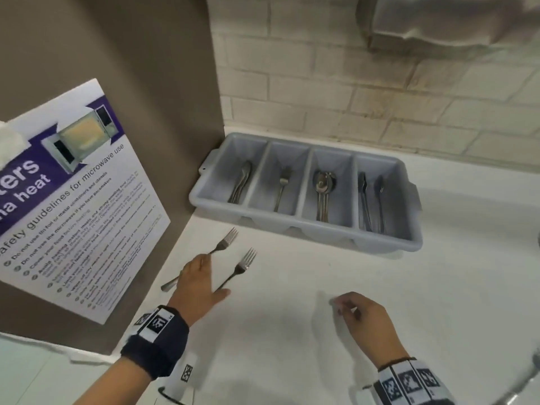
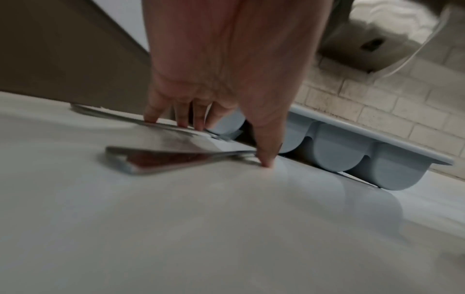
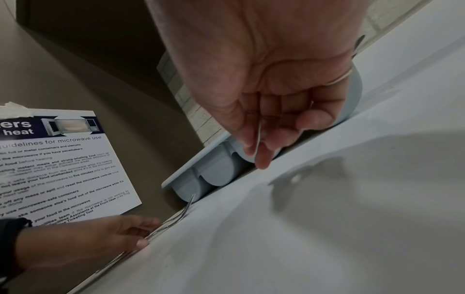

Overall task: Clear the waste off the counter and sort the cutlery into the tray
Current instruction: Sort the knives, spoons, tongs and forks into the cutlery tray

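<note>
Two slim stainless-steel forks (image 1: 225, 245) lay side by side on the white counter (image 1: 321, 331) near its left edge, by the brown side panel (image 1: 122, 83), handles toward me and tines aimed up-right at the grey four-compartment plastic tray (image 1: 388, 242) by the back wall. My left hand (image 1: 195, 285) was on them, fingertips (image 2: 182, 124) pressing the farther handle, the thumb at the nearer one, not yet curled around either. My right hand (image 1: 362, 314) hovered further right, loosely curled, a thin wire-like thing (image 3: 258, 137) I couldn't identify between its fingertips. I judged the left better placed.
</note>
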A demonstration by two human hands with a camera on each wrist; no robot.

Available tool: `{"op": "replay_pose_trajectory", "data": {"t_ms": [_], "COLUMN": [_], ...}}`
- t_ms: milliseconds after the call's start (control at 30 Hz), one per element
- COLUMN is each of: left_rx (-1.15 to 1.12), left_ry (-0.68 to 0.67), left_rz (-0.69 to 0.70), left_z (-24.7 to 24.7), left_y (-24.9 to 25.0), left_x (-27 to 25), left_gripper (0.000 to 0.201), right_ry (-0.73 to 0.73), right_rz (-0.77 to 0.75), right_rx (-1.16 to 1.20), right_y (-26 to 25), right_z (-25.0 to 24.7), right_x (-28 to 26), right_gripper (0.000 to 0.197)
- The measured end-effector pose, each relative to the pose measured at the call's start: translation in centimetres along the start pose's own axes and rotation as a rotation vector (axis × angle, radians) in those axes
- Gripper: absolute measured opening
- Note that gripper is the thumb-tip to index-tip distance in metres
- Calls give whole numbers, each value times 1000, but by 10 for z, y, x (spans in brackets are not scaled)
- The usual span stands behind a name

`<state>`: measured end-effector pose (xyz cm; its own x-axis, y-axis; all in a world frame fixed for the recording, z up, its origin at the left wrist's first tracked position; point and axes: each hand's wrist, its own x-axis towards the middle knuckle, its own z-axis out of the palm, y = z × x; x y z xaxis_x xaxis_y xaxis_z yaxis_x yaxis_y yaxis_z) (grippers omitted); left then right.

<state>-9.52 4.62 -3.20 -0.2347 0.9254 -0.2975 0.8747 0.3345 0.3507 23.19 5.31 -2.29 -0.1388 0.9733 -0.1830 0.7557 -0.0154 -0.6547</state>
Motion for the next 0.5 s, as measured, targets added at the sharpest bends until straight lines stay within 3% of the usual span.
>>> {"op": "replay_pose_trajectory", "data": {"t_ms": [67, 233, 367, 500], "left_rx": [50, 136, 287, 91], "left_ry": [45, 38, -25, -93], "left_rz": [-14, 138, 257, 377], "left_z": [5, 19, 32, 40], "left_y": [1, 17, 56, 101], "left_x": [3, 8, 4, -9], "left_gripper": [70, 21, 19, 22], "right_ry": [-7, 97, 242, 459], "right_rz": [13, 66, 189, 356], "right_rx": [12, 51, 59, -33], "right_y": [1, 9, 37, 76], "right_z": [-3, -28, -60, -93], "right_x": [-2, -14, -34, -65], "right_gripper": [20, 19, 15, 17]}}
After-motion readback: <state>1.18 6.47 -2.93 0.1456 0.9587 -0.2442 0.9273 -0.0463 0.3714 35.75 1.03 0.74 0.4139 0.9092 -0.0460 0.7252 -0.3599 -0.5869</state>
